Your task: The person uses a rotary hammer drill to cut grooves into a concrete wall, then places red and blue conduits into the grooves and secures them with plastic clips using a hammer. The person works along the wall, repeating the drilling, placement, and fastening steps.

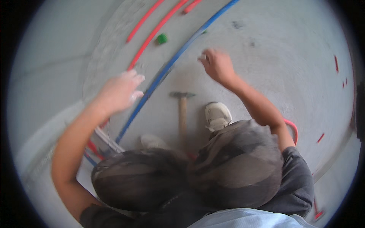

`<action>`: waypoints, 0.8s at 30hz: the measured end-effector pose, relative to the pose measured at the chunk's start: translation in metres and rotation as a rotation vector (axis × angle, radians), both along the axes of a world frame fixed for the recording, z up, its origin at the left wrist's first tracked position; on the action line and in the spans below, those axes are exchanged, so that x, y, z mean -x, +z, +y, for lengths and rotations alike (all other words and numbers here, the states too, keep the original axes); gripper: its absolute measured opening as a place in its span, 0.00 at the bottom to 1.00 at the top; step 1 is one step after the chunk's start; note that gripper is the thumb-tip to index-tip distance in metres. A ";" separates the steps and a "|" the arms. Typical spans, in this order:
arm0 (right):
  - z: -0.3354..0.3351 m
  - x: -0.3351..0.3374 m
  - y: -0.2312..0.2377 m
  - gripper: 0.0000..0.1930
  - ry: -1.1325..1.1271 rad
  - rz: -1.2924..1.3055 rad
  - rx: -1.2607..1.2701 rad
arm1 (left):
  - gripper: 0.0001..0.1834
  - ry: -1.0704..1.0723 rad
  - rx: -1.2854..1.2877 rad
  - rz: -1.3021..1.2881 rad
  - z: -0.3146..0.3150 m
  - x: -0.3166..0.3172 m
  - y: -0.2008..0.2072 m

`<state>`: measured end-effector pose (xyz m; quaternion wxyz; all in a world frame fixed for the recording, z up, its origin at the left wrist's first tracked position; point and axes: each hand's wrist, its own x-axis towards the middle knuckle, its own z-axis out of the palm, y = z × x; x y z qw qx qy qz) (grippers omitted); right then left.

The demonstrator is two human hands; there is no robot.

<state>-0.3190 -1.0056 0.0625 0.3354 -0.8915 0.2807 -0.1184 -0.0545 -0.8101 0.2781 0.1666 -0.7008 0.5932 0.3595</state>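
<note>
My left hand (121, 91), blurred by motion and whitish at the fingertips, is over the floor beside the lower end of a long red pipe (152, 33). Its thumb and fingers are apart, and nothing shows between them. A blue pipe (175, 57) runs diagonally just right of that hand. Farther right, my right hand (218, 65) hangs above the floor with loosely bent fingers. A small gap shows between thumb and forefinger, with nothing visible in it. Between my shoes lies a hammer (183, 110), its metal head pointing away and its wooden handle toward me.
A small green piece (162, 38) lies between the red and blue pipes. Shorter red pipes (144, 21) are at the far left. Red bits (336, 64) are scattered along the right. White and red pipes (108, 140) lie by my left knee. A red loop (292, 129) shows beyond my right elbow.
</note>
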 end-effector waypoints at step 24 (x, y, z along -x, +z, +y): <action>0.087 0.062 0.083 0.38 -0.250 -0.625 -1.443 | 0.23 0.475 0.532 0.371 -0.253 0.013 -0.206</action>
